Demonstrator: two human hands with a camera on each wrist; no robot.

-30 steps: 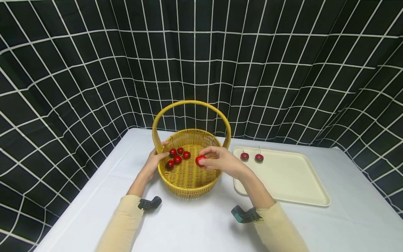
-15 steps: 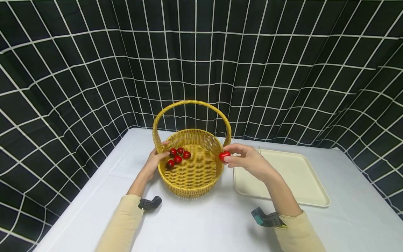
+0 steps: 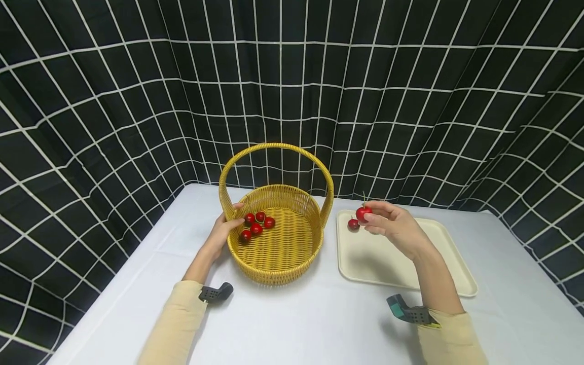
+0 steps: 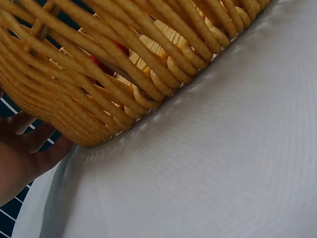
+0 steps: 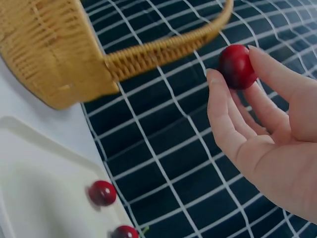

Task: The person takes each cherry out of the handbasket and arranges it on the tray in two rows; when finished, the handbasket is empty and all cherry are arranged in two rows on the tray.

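pinching cherry in right grip; left grip, partly hidden, clasping basket

I have the basket on the desk, left of the tray; 5 cherries lie in the basket's left part; on my remote feed, 2 loose cherries sit on the tray near its far edge; the left hand is at the basket's left side; the right hand is above the tray, with 1 held cherry; a curtain hangs behind.
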